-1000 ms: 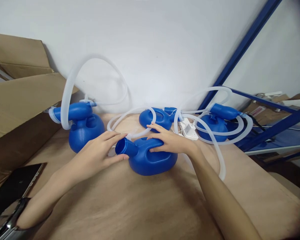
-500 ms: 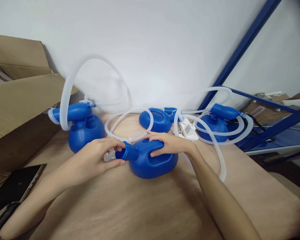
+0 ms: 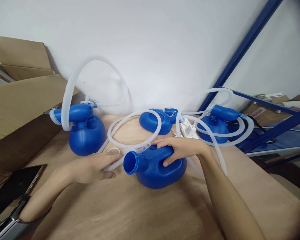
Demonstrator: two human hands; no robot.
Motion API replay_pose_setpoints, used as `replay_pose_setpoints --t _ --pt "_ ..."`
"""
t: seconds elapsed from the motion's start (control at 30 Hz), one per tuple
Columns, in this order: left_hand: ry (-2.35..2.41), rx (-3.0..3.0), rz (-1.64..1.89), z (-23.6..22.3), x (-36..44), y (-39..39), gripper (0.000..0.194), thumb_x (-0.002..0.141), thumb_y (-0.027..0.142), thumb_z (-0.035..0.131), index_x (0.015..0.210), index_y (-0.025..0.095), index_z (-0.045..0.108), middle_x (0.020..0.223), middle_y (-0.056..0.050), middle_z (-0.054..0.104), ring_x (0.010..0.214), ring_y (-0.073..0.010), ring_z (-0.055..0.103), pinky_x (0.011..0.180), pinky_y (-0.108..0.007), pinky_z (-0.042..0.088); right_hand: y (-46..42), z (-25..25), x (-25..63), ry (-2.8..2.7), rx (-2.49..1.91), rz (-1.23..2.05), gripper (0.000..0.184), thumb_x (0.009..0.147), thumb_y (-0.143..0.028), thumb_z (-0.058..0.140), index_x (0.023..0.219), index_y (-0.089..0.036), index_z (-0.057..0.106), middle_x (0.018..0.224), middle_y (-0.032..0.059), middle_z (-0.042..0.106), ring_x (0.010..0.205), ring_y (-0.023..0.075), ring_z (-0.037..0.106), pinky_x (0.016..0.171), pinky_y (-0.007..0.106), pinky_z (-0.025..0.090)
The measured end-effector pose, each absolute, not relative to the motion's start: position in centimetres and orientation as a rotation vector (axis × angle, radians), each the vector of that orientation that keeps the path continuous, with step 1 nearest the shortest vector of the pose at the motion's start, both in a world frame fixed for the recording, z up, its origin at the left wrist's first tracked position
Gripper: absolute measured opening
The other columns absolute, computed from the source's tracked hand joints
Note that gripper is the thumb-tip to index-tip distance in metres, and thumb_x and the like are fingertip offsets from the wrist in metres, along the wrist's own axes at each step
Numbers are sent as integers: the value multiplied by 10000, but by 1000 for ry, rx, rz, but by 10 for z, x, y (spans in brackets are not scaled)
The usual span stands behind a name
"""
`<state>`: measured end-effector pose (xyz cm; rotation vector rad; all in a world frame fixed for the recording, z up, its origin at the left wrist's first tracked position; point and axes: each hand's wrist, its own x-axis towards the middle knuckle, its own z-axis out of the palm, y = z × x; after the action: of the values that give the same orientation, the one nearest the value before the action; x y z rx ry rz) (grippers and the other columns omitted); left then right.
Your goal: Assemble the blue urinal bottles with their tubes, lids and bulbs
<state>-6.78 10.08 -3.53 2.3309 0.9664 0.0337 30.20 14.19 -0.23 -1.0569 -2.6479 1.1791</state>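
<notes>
A blue plastic jug (image 3: 156,170) with an open spout pointing left lies on the brown table (image 3: 130,213) in front of me. My right hand (image 3: 181,148) is wrapped around the jug's handle. My left hand (image 3: 96,166) lies beside the spout, fingers pinching the end of a white hose (image 3: 133,145) that loops behind the jug. A small white ring (image 3: 114,150) rests on the table just above my left fingers.
Three more blue jugs with white hoses stand behind: one at left (image 3: 86,131), one in the middle (image 3: 155,121), one at right (image 3: 218,125). A white power strip (image 3: 188,130) lies between them. Cardboard boxes (image 3: 20,100) sit left, a blue rack (image 3: 267,126) right, a dark tablet (image 3: 13,186) at lower left.
My left hand has left the jug's spout and dropped to the hose end on the table. The jug has shifted slightly toward me, still held by my right hand.
</notes>
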Motion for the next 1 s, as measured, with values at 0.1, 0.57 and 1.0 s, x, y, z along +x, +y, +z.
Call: replay_pose_setpoints --t 0.1,0.57,1.0 --pt "995 2343 129 -34 -66 104 481 1055 462 523 1502 315 623 1412 -64 759 1255 -315 727 1044 -378 556 137 7 309 -2707 -1089 1201 468 777 -562 926 1159 -306 841 1633 2 634 1528 399 551 1294 467 398" --pt "1310 2253 328 -29 -65 114 687 1117 661 331 1688 292 433 1206 -47 817 1080 -312 763 970 -407 554 138 5 310 -2669 -1281 1148 550 776 -579 900 1221 -296 747 1524 36 693 1400 365 625 1189 436 467" --pt "1236 2359 131 -62 -57 117 663 1085 597 473 1686 319 444 1678 -99 581 1497 -378 594 1189 -512 516 148 -20 289 -2607 -996 1090 506 837 -490 873 1234 -254 666 1382 77 709 1283 306 658 1133 444 496"
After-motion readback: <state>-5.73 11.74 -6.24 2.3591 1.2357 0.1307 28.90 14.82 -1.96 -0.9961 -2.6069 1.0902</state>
